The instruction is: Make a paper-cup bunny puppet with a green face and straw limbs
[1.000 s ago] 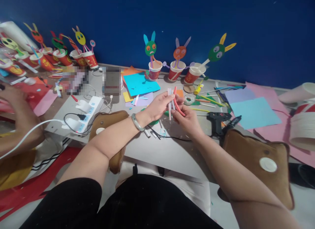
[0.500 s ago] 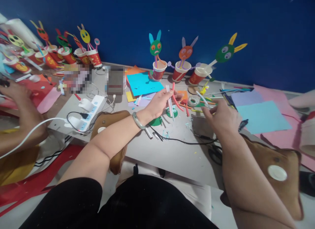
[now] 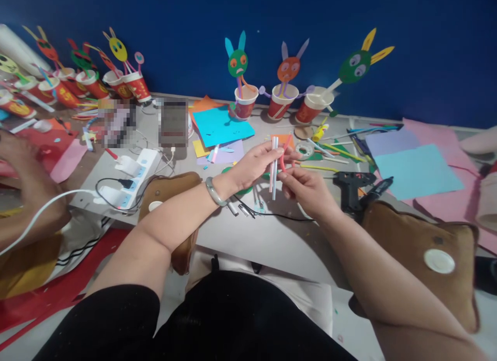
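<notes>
We hold a small bundle of pale straws (image 3: 275, 179) in our left hand (image 3: 256, 167), thumb pressed over them, with a bent red straw (image 3: 282, 159) just beside them at the fingers. Our right hand (image 3: 312, 190) is drawn in narrow, its fingertips near the red straw's lower end; we cannot tell whether it grips that straw or something else. The bundle is above the worktop (image 3: 240, 242), in front of three red cups, and each cup bears a paper face: green with blue ears (image 3: 237, 63), orange with purple ears (image 3: 288, 69), green with yellow ears (image 3: 354, 68). Those three look finished, or nearly so, to us, as do the similar figures in cups (image 3: 135, 86) along to the left. The piece in hand seems at an early stage: we see no joint between the straws and no face or cup on them, so most of the putting together appears left. The black glue gun (image 3: 347, 187) lies unheld by our right forearm, and the tape roll (image 3: 304, 150) is untouched. The cups carry yellow printed marks too small for us to read, and we can make out no brand or label anywhere
</notes>
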`<state>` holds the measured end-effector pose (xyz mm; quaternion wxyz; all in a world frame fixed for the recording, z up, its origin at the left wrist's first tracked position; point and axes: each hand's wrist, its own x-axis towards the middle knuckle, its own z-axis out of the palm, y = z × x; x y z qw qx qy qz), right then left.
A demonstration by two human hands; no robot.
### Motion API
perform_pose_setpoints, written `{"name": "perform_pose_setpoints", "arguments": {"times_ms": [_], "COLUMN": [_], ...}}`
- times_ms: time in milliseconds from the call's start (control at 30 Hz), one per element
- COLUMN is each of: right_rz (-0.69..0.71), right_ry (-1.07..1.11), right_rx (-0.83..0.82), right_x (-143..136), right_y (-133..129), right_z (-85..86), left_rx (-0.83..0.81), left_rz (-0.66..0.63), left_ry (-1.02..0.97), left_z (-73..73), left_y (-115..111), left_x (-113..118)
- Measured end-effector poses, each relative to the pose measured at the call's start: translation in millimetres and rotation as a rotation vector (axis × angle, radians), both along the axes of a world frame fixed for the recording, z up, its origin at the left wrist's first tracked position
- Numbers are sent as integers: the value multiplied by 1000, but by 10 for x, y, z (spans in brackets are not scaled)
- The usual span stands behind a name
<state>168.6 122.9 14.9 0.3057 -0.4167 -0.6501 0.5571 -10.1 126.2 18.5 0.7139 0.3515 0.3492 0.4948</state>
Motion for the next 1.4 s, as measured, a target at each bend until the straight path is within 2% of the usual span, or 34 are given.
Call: {"name": "perform_pose_setpoints", "arguments": {"times_ms": [167,400,633,900,1000,1200,1400], "right_rz": [35,46,58,63,46,-9,36], "right_ry": [-41,-96,-101,-121,-99,51,33], "right_rx": [-45,-51,-41,-13,-7,-146,-57], "right_x": [39,60,68,67,69,79,76], "right_y": [-28,-40,-20,-9,11,43,20], "right_z": [38,62,48,75,45,8,43], "left_rx": [12,-91,-121,-138,-143,-122,-85], "left_rz": [6,-1,-39,17,18,46,54], "left_ry": [-60,-117,-124,-124,-134,-153,-152], "left_z": [12,75,10,-2,7,83,79], "left_y": [12,17,45,49,49,15,16], "left_x": [-12,-14,-30,-65,-71,-32,-27]}}
